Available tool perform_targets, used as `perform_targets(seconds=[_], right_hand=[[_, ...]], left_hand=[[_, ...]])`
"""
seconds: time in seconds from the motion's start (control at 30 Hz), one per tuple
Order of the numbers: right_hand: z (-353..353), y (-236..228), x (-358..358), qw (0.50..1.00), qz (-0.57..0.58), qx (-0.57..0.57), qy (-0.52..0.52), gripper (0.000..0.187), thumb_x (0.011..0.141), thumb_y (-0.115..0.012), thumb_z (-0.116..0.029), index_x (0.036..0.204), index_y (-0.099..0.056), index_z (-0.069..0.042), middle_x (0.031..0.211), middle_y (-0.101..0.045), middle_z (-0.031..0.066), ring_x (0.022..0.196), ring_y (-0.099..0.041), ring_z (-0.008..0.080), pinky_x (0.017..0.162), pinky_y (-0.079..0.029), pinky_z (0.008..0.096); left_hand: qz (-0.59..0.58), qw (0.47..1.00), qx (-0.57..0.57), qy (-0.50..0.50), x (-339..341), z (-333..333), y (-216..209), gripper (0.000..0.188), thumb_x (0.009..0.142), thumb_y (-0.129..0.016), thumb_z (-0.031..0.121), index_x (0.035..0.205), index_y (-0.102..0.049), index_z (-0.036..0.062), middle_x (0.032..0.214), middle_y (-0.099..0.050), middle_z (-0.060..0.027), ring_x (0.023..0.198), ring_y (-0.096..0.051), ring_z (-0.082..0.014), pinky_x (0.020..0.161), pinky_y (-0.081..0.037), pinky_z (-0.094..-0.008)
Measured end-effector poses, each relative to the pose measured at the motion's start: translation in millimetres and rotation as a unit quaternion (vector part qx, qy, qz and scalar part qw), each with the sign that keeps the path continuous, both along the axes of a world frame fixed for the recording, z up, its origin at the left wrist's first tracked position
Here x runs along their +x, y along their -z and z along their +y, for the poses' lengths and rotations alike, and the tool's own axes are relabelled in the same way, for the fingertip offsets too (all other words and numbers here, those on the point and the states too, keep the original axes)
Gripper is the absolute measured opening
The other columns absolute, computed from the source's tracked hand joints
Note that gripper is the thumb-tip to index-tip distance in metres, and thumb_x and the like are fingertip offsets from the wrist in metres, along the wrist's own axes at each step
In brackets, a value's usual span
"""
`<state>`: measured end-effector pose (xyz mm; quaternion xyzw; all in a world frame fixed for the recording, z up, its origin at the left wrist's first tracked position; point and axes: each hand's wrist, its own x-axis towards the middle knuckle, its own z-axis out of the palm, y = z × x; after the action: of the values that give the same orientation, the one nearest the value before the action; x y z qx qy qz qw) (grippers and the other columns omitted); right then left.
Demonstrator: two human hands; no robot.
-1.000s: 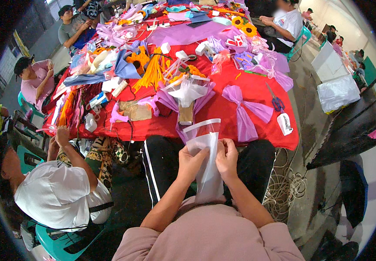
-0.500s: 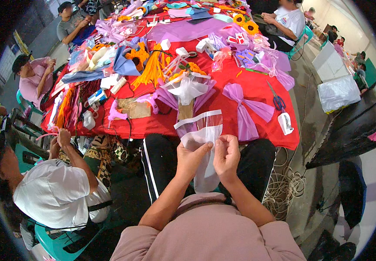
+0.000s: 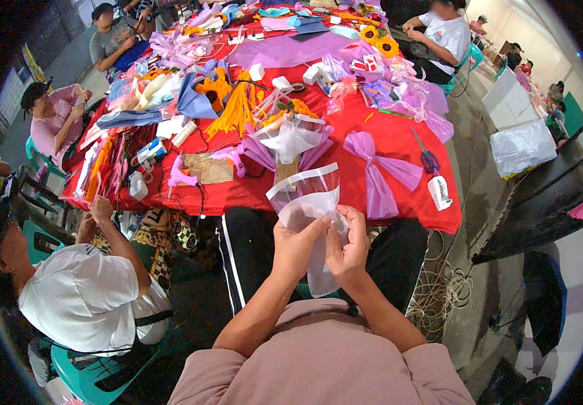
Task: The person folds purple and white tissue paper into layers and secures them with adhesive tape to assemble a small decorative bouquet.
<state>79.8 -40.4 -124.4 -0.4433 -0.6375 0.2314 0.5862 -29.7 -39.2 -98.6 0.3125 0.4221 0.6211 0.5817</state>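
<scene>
Over my lap, just past the table's near edge, my left hand (image 3: 293, 248) and my right hand (image 3: 347, 244) pinch a piece of translucent white wrapping film (image 3: 310, 201). Its upper end fans out with a clear band along the top edge, and a narrow tail hangs below the fingers. Both thumbs press at the gathered middle, close together. Beyond the film lies a small wrapped bouquet (image 3: 291, 142) with white film and purple wrap. A purple wrap tied like a bow (image 3: 374, 162) rests to the right.
The red-covered table (image 3: 413, 196) bears scissors (image 3: 428, 154), a white bottle (image 3: 440, 192), pink glue guns (image 3: 182, 177), cardboard (image 3: 209, 169), orange stems (image 3: 236, 108) and sunflowers (image 3: 387, 47). A co-worker in white (image 3: 82, 297) sits at my left; coiled rope (image 3: 443, 297) lies on the floor at right.
My right hand has shifted slightly left and up, nearer my left hand. The film's top has tilted and its middle is more gathered.
</scene>
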Motion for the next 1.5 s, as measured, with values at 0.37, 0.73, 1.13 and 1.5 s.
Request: perform_targets(seconds=[0.37,0.73,1.13,1.5], right_hand=[[2,-7,1,0.997,0.050,-0.038,-0.039,0.035,0.087,-0.063,-0.004,0.119,-0.050,0.002,0.108,-0.063,0.0176,0.096,-0.063,0.0209,0.082,-0.050,0.0336],[18,-5,25,0.947,0.212,-0.228,-0.075,0.013,0.088,-0.064,-0.004,0.100,-0.060,0.001,0.084,-0.066,0.0031,0.072,-0.060,0.0074,0.064,-0.049,0.0227],[44,56,12,0.950,0.184,-0.252,0.000,0.010,0.095,-0.059,-0.013,0.093,-0.059,-0.003,0.078,-0.060,-0.0016,0.067,-0.052,0.0035,0.063,-0.045,0.0211],[42,46,15,0.921,0.269,-0.268,-0.090,0.024,0.101,-0.048,-0.022,0.086,-0.057,-0.006,0.079,-0.053,-0.0041,0.075,-0.047,0.0046,0.068,-0.041,0.0232]], left_hand=[[0.022,0.998,-0.031,-0.046,-7,4,-3,0.016,0.082,-0.069,0.006,0.097,-0.064,0.0002,0.087,-0.066,-0.0055,0.075,-0.062,-0.0139,0.067,-0.049,-0.0267],[-0.021,0.998,-0.060,0.008,-36,15,22,0.016,0.090,-0.064,0.012,0.097,-0.068,-0.0014,0.087,-0.070,-0.0063,0.074,-0.064,-0.0113,0.066,-0.050,-0.0254],[0.041,0.996,-0.071,0.026,-54,27,65,0.021,0.080,-0.067,-0.001,0.101,-0.066,-0.0003,0.095,-0.070,-0.0084,0.079,-0.066,-0.0157,0.074,-0.053,-0.0289],[-0.088,0.990,-0.089,0.064,-60,32,51,0.020,0.082,-0.069,0.002,0.102,-0.066,0.0017,0.095,-0.069,-0.0087,0.082,-0.066,-0.0161,0.074,-0.053,-0.0306]])
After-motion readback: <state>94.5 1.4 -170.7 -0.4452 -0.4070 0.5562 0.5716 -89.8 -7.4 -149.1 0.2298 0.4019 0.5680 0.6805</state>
